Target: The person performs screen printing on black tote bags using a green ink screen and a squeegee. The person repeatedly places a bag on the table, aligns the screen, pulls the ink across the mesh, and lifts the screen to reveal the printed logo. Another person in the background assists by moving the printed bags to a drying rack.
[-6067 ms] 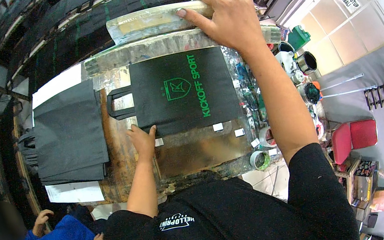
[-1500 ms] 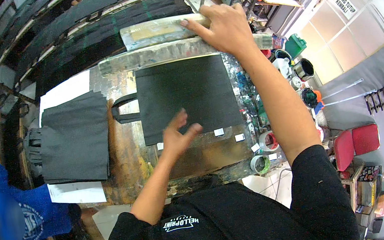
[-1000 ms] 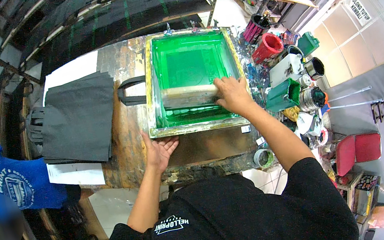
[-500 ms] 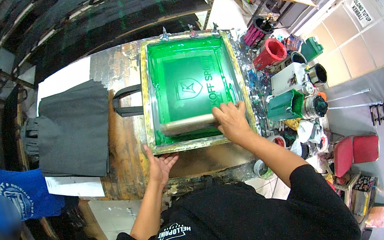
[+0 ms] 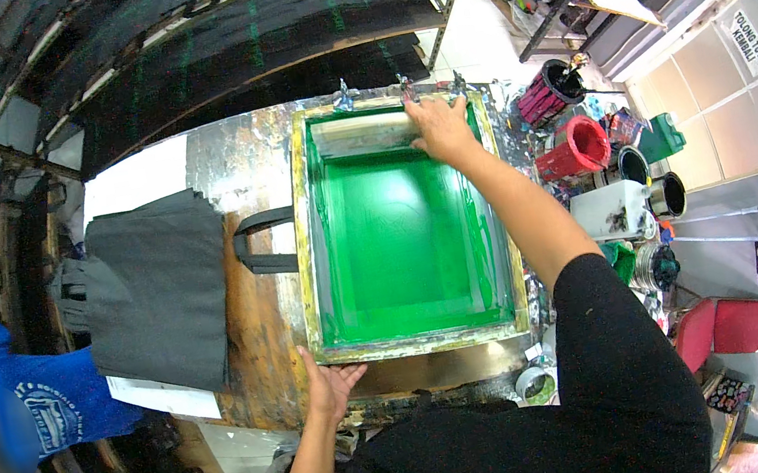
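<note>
A wooden-rimmed printing screen (image 5: 417, 341) lies on the worktable, its mesh coated in wet green ink (image 5: 400, 243). My right hand (image 5: 442, 131) grips the right end of a wide squeegee (image 5: 362, 135) at the far end inside the screen. My left hand (image 5: 329, 385) rests at the near left corner, fingers stretched out against the outer edge. From under the screen's left side pokes the black handle (image 5: 245, 247) of a bag; the rest of that bag is hidden. Further left lies a stack of dark grey fabric bags (image 5: 157, 289).
Clamps (image 5: 404, 87) hold the screen's far edge. Along the table's right side stand a red tub (image 5: 575, 149), a pink-streaked bucket (image 5: 550, 92), a white container (image 5: 611, 213) and several cans. A person in a blue shirt (image 5: 59, 390) is at the far left, by racks.
My right hand has pushed the squeegee from the near end to the far end of the screen. Green ink now covers the design that showed in the mesh. My left hand stays at the corner.
</note>
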Tool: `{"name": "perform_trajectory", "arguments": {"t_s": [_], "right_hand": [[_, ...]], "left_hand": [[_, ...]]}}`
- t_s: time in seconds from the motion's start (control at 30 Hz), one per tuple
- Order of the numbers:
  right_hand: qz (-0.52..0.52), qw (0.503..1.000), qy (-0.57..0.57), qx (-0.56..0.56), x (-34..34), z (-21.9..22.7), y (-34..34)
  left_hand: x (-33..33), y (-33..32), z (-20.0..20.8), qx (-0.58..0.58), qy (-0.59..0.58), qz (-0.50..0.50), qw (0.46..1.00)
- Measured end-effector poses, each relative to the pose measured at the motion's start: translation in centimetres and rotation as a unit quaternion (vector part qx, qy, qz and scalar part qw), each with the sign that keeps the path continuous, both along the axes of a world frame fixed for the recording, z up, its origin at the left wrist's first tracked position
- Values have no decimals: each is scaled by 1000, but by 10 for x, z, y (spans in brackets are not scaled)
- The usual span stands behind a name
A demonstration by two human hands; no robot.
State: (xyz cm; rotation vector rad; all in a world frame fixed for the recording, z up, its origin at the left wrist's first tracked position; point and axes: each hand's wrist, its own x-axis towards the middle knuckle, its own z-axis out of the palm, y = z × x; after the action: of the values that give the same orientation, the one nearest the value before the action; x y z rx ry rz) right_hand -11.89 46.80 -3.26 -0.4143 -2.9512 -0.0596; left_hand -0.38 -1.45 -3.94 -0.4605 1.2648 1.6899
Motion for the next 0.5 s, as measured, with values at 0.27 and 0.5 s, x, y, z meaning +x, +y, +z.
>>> {"name": "perform_trajectory", "arguments": {"t_s": [0.27, 0.5], "right_hand": [[24, 995, -68, -72, -25, 15, 31], [-18, 999, 31, 5, 4, 5, 6]], "left_hand": [[-24, -14, -35, -195, -141, -84, 967], [-115, 82, 39, -284, 446, -367, 765]]}}
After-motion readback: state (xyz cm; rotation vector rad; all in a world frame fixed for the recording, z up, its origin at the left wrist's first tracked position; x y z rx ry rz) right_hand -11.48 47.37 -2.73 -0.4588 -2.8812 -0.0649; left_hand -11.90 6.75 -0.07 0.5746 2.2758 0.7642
